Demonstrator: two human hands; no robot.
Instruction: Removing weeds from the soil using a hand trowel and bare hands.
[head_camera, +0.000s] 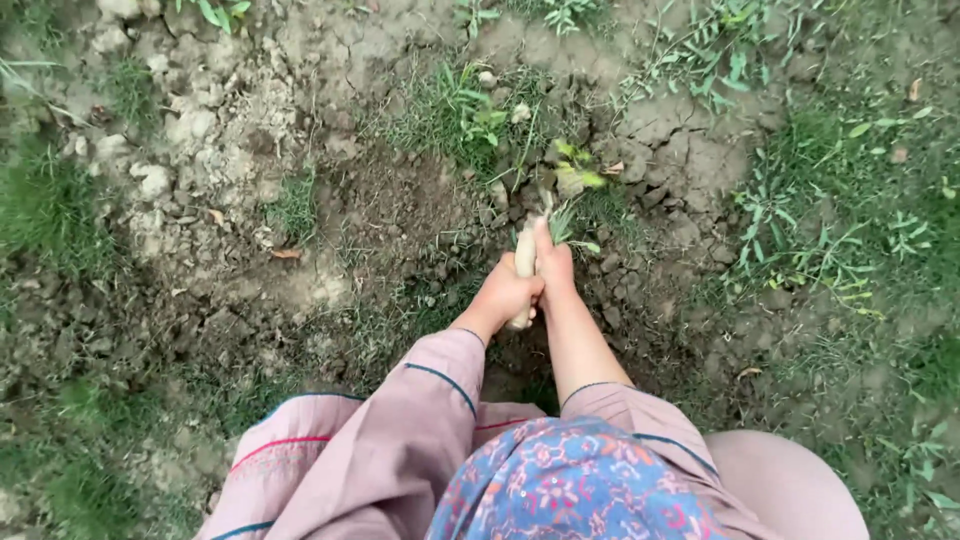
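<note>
A: What did the hands hold?
B: Left hand (503, 293) and right hand (553, 262) were clamped together on a pale wooden tool handle (524, 262), its end in cracked brown soil (400, 200) beside a green weed (572, 170).

Cracked dry soil (690, 160) lies at one o'clock. Grass (850, 210) spreads at three o'clock. Pale clods (150, 180) sit at ten.

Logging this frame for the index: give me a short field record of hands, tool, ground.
left hand: closed around the pale handle, lower grip
right hand: on the same handle, higher up, fingers pointing away
tool head: hidden in soil and weeds, kind cannot be told
ground: cracked dry soil, loose clods, grass in patches
clothing: pink sleeves, blue patterned cloth
</note>
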